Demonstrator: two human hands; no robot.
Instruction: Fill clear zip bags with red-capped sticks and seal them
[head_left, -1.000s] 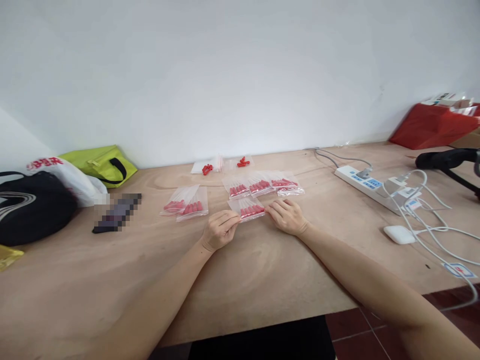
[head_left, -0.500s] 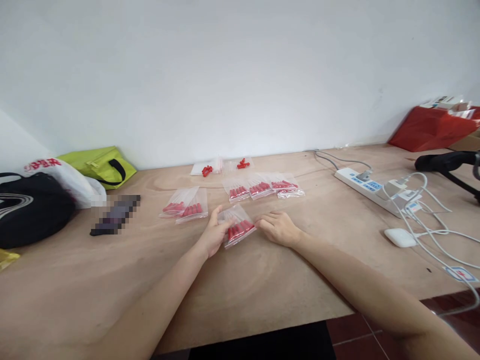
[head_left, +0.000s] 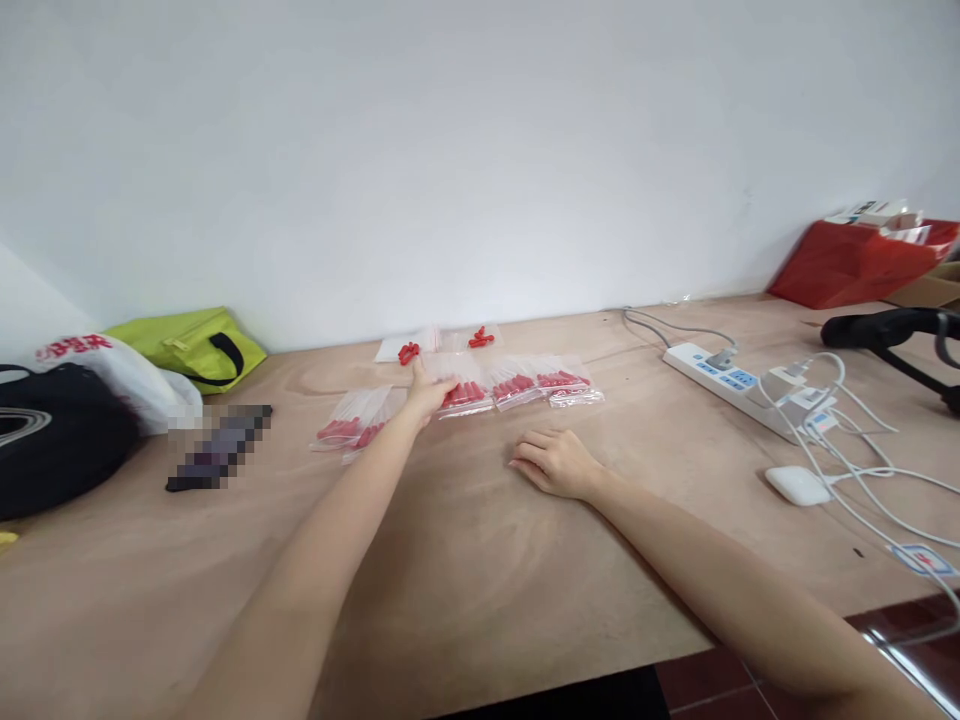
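My left hand (head_left: 430, 393) is stretched forward and grips the left side of a clear zip bag of red pieces (head_left: 466, 391), at the left end of the back row. To its right lie more such bags (head_left: 514, 384), the rightmost ones (head_left: 564, 380) overlapping. Partly behind my left forearm are two other bags, one showing plainly (head_left: 341, 425). Loose red pieces (head_left: 409, 353) sit just beyond my left fingertips, and others (head_left: 481, 337) lie further right. My right hand (head_left: 553, 463) rests on the tabletop with fingers curled together, nothing seen in it.
At the left are a black bag (head_left: 67, 440), a white plastic bag (head_left: 161, 395), a lime-green bag (head_left: 187, 345) and a blurred dark flat object (head_left: 221, 448). On the right are a power strip (head_left: 724, 385), white cables, a white charger (head_left: 797, 485) and a red bag (head_left: 851, 262).
My left hand has carried the bag of red pieces from between my hands forward to the left end of the back row. My right hand has stayed nearly in place.
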